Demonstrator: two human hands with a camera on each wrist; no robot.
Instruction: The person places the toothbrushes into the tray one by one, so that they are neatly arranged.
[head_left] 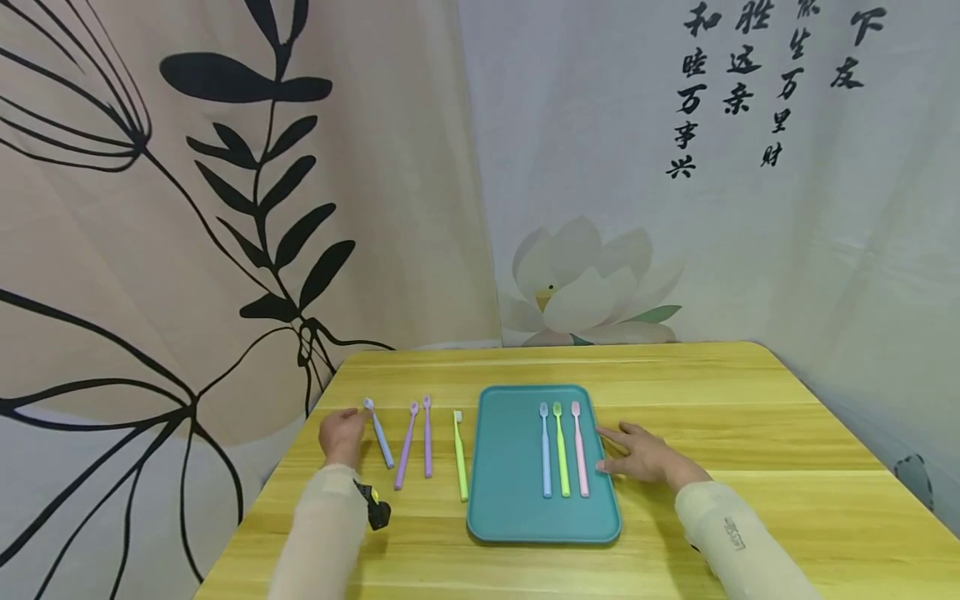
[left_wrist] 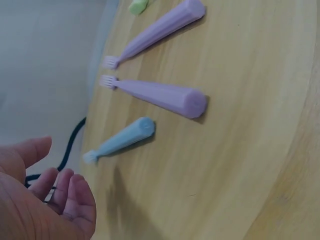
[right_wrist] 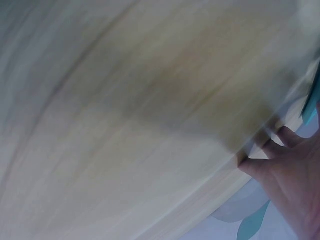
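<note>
My left hand is at the left of the table, next to the head end of a blue toothbrush. Its fingers are loosely bent with nothing between them, as the left wrist view shows, and the blue toothbrush lies beyond the fingertips. Two purple toothbrushes and a green toothbrush lie to its right. On the teal tray are a blue toothbrush, a green one and a pink toothbrush, side by side. My right hand, fingers spread, has its fingertips right at the tray's right rim.
The wooden table narrows toward its far edge, where a printed curtain with plants, a lotus and black characters hangs. A dark device is strapped to my left wrist.
</note>
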